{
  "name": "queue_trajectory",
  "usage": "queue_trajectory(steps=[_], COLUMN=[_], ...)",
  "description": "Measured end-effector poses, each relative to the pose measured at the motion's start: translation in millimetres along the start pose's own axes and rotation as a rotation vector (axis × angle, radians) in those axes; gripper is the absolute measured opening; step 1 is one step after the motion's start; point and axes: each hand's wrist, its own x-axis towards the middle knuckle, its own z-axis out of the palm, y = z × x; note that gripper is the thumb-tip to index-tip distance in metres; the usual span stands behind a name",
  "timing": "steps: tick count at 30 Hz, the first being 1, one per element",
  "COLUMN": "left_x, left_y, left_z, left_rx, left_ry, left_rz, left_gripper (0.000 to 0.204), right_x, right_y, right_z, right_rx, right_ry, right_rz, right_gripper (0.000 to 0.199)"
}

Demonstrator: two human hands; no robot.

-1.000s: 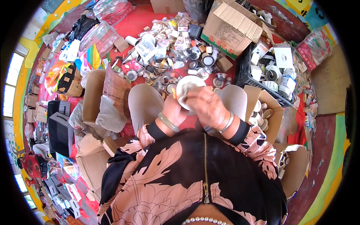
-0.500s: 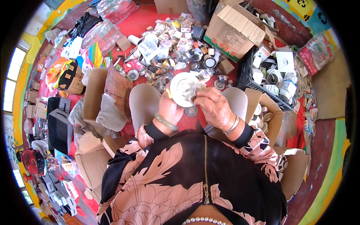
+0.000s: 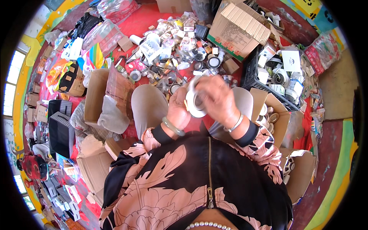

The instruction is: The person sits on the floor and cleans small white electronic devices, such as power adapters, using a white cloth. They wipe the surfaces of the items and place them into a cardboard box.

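On my feed, the white round fixture (image 3: 191, 103) has tipped from face-up toward edge-on, and the right hand (image 3: 218, 100) has swept across it. I see the left hand (image 3: 178, 110) gripping its left edge; the right blurs, so I can't tell its grip. Rightward, a cardboard box (image 3: 283, 125) holds round pieces (image 3: 264, 123); beyond, a black crate (image 3: 249, 78) holds small boxes (image 3: 262, 75) and round fixtures (image 3: 280, 79).

The left hand (image 3: 178, 110) holds a white disc (image 3: 193, 104) (the right hand (image 3: 218, 100), blurred, overlaps).
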Motion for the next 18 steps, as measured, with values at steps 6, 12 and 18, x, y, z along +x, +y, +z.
queue_trajectory(steps=[6,12,18], left_x=[8,4,10], left_y=[-6,3,-4], left_z=[-18,-1,-5], left_rx=[-0.189,-0.043,-0.116], left_ry=[-0.067,0.049,0.158], left_rz=[-0.100,-0.063,-0.065], left_gripper=[0.030,0.028,0.026], right_x=[2,6,14], right_y=[-22,31,-2], right_z=[4,-10,5], right_rx=[0.163,0.022,0.092], right_ry=[-0.050,0.150,-0.123], right_rz=[-0.019,0.302,-0.038], right_gripper=[0.021,0.022,0.024])
